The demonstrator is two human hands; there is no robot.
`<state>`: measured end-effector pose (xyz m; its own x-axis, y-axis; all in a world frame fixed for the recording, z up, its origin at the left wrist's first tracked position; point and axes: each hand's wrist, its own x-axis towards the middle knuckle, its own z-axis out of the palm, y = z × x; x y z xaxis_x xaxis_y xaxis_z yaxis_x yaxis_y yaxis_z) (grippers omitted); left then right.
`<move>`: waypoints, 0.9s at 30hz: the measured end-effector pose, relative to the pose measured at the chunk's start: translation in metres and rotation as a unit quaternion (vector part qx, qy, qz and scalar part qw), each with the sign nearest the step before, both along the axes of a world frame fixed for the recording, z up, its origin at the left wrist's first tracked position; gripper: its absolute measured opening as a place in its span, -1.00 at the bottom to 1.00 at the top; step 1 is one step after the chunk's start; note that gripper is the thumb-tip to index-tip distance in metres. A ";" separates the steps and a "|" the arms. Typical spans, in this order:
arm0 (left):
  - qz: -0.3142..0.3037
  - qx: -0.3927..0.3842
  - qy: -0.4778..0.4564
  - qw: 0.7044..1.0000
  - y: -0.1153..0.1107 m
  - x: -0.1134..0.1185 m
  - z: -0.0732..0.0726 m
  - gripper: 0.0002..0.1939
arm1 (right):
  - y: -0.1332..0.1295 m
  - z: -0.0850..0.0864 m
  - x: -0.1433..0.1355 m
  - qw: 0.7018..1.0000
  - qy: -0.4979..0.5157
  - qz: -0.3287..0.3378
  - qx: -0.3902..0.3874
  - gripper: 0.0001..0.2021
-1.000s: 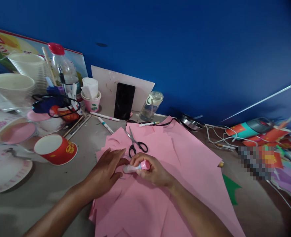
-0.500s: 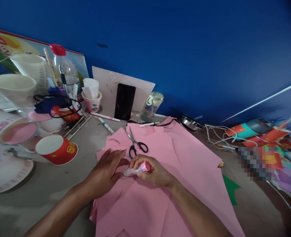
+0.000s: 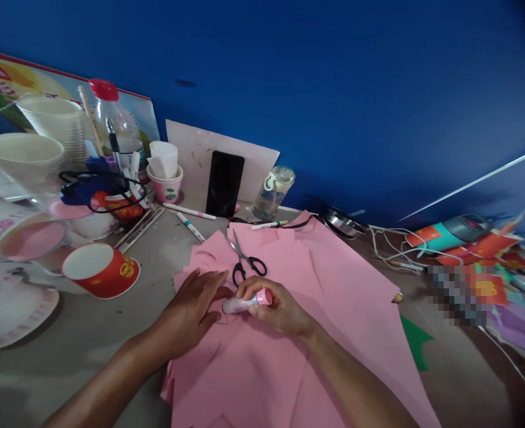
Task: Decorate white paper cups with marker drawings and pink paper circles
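Note:
My right hand grips a small clear tube with a pink cap, tilted low over the pink paper. The tube's far end points left, toward the fingers of my left hand. That hand lies on the paper with its fingers spread, holding nothing that shows. A thin curved line shows on the paper between the hands. Just beyond the hands, scissors with black handles rest on the sheets, blades slightly apart and pointing away.
A red paper cup lies at the left near stacked cups. At the back are a black phone, a clear bottle and markers. White cables and a green paper piece are at the right.
The capped tube has tipped slightly flatter in my right hand, and more of the curved line shows beneath it. My left hand has hardly moved.

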<state>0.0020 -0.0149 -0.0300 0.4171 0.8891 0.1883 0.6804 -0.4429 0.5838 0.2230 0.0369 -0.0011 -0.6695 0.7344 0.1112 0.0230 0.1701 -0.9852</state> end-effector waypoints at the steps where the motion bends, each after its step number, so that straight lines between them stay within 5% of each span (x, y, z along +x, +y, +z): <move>1: 0.000 -0.002 0.003 1.000 0.000 0.000 0.000 -0.27 | 0.000 0.001 0.000 1.000 -0.002 -0.007 0.006 -0.93; 6: -0.005 -0.006 0.021 1.000 0.000 -0.001 -0.001 -0.29 | -0.001 0.002 -0.001 0.998 -0.007 0.049 -0.035 -0.93; 19: -0.006 -0.003 0.026 1.000 0.001 0.000 0.000 -0.32 | 0.002 0.000 -0.001 1.000 0.014 0.004 -0.010 -0.92; 24: -0.002 -0.007 0.035 0.999 0.001 0.000 -0.001 -0.37 | 0.003 -0.004 0.000 0.997 0.017 0.052 -0.047 -0.91; 27: 0.000 0.001 0.038 0.999 0.001 -0.001 -0.003 -0.39 | 0.004 -0.005 0.000 0.999 0.027 0.013 -0.034 -0.89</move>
